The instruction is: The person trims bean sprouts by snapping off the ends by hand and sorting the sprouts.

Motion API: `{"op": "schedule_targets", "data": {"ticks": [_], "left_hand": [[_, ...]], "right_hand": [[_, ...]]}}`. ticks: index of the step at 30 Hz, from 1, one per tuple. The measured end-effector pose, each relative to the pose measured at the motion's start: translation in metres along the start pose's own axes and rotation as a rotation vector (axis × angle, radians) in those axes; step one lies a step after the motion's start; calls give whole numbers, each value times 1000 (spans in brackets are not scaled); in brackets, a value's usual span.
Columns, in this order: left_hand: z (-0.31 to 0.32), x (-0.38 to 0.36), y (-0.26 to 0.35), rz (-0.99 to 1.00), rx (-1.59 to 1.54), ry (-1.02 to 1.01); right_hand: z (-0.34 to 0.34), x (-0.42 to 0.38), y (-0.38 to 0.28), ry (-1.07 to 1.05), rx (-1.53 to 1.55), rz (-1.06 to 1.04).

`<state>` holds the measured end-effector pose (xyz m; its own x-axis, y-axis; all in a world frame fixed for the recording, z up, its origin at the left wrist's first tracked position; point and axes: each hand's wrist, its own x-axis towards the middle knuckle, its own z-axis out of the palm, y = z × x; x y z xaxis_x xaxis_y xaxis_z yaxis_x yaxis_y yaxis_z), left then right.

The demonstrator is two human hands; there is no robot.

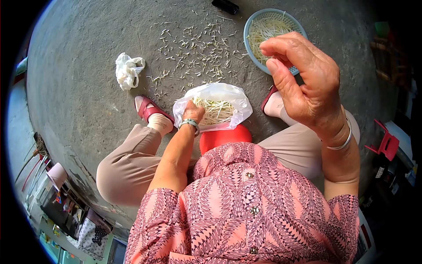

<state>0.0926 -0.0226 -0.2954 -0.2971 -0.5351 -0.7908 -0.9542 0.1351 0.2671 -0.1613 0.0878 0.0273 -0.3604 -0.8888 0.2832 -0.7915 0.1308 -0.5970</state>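
My left hand (194,112) reaches into a white plastic bag (239,100) with its fingers curled down at the left side of a pile of bean sprouts (218,111). Its fingertips are partly hidden among the sprouts. The bag stands open between my feet, in front of a red surface (225,137). Raised at the right, my right hand (303,75) has bent fingers, with the thumb apart from the index finger. I see nothing between them. Behind that hand, a light blue colander (251,21) on the floor holds more sprouts, partly covered by the hand.
Broken-off sprout ends (198,50) lie scattered over the concrete floor (88,75). A crumpled white plastic bag (128,71) is at the left. A black object (225,6) lies at the far edge, and a red plastic item (385,141) is at the right.
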Motion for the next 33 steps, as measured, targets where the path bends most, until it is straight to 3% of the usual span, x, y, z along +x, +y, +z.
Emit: {"op": "schedule_targets", "data": {"ticks": [4,7,8,10,11,15,19,23,24,27,28,33], "left_hand": [[-13,1,-4,407,-105,59],[-14,-4,-1,471,-252,-116],[-4,11,-13,511,-61,-96],[-1,-1,-11,527,7,67],[1,-8,-10,535,40,149],[-10,-28,5,319,198,32],[-2,-43,23,206,223,143],[22,-29,27,268,410,149],[7,-40,46,194,469,11],[11,-39,34,214,518,53],[18,-39,25,278,518,185],[14,-29,24,268,368,160]], "right_hand": [[1,1,3,9,-5,-18],[2,2,2,17,-16,-38],[3,1,2,22,-18,-46],[5,1,2,26,-27,-61],[5,0,3,28,-32,-69],[6,0,3,33,-23,-76],[7,0,1,43,-40,-90],[8,-1,0,40,-30,-84],[8,-1,1,36,-36,-86],[8,-1,2,28,-41,-82],[8,-1,2,28,-37,-73],[5,2,-4,5,-36,-72]]}}
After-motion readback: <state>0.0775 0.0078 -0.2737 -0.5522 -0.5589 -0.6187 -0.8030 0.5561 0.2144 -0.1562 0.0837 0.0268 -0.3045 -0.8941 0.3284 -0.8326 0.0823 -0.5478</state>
